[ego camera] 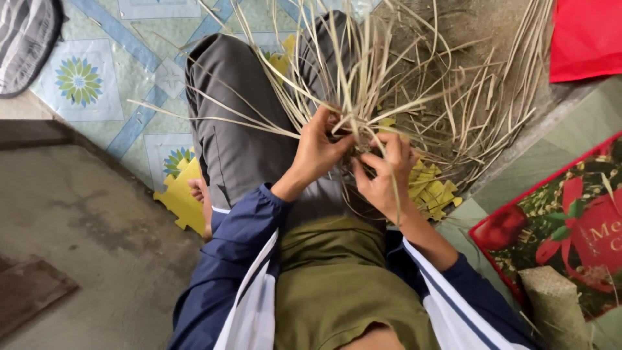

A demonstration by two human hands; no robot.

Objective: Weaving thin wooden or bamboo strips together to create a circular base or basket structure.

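A bundle of long pale straw strips [389, 71] fans out over my lap, their ends gathered into a small woven knot between my hands. My left hand [319, 148] pinches several strips at that knot from the left. My right hand [386, 174] grips the strips from the right, fingers curled around them, with one strip hanging down past the palm. Both hands almost touch. I sit with knees up in grey trousers [233, 129], navy sleeves on both arms.
A yellow foam mat [180, 198] lies under me on a patterned floor sheet [84, 78]. A red festive bag [564, 227] and a woven straw piece [554, 301] sit at right, red cloth [586, 35] top right, bare concrete [78, 220] at left.
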